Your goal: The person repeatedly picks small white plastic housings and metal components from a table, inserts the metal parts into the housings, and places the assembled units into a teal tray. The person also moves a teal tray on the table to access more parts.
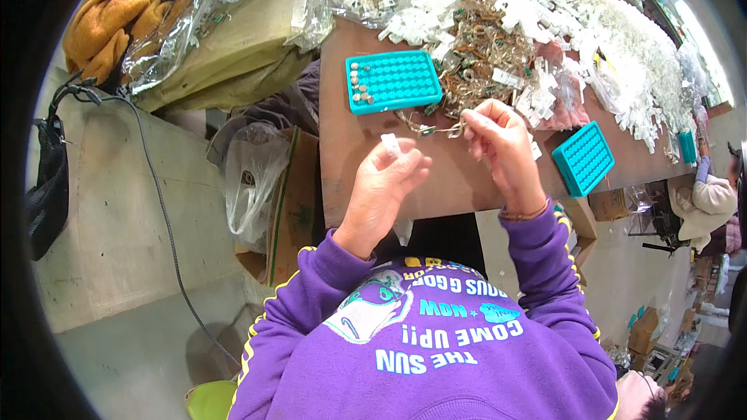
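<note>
Nearest, below the purple fabric sweatshirt's cuffs' reach, the left hand pinched a small white flat tag between thumb and finger, its other fingers loosely bent. The right hand gripped one end of a thin, shiny metallic strand at its fingertips; the strand stretched leftward above the brown flat-topped bench. It looked light, flexible and probably slippery, with fine links likely to snag or bend; its end seemed the best place for a fingertip hold. The tag seemed light and stiff, easiest by its edges. Just beyond the strand stood a turquoise rectangular plastic tray with small round pieces along its left side; farther off lay a tangled brown-and-silver heap.
</note>
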Demonstrator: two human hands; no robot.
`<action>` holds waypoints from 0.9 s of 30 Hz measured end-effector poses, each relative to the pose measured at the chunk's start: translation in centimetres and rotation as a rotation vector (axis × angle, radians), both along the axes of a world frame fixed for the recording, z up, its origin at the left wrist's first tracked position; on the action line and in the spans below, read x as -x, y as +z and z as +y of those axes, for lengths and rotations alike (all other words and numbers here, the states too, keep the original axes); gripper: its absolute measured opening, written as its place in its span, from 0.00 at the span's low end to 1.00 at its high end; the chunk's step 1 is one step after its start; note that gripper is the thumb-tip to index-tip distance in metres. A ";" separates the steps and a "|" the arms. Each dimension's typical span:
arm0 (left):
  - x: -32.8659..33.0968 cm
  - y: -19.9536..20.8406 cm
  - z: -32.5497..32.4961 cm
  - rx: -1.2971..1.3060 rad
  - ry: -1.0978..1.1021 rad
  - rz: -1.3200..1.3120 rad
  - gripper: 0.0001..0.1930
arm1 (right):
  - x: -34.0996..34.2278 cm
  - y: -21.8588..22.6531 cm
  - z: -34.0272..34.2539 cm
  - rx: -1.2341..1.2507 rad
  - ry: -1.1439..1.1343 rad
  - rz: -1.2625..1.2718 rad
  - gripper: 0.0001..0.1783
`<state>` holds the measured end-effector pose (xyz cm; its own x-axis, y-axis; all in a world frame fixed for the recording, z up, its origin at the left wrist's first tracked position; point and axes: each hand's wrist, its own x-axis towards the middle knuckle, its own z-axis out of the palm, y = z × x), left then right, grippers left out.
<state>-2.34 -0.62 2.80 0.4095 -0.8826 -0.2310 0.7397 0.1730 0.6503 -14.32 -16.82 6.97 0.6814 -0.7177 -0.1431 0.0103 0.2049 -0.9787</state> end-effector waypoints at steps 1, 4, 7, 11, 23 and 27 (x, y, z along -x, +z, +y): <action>0.4 0.0 0.2 0.011 0.041 -0.020 0.12 | 0.0 -0.6 1.3 -0.058 -0.020 -0.056 0.08; 1.0 -0.2 0.6 0.028 0.168 -0.054 0.14 | -0.1 -2.0 4.8 0.091 -0.127 -0.170 0.08; 0.9 -0.7 0.8 0.068 0.258 -0.033 0.13 | -0.2 -3.5 7.6 0.359 -0.244 -0.104 0.07; 0.7 -1.0 1.2 0.122 0.293 -0.031 0.10 | 0.1 -4.9 8.4 0.993 -0.241 -0.162 0.10; 0.0 -0.7 1.8 0.243 0.176 -0.129 0.09 | 0.5 -1.1 7.1 -0.415 0.292 -0.139 0.14; 0.1 -0.8 2.0 0.075 0.278 -0.269 0.08 | -0.2 -1.9 7.6 -0.138 0.151 -0.112 0.08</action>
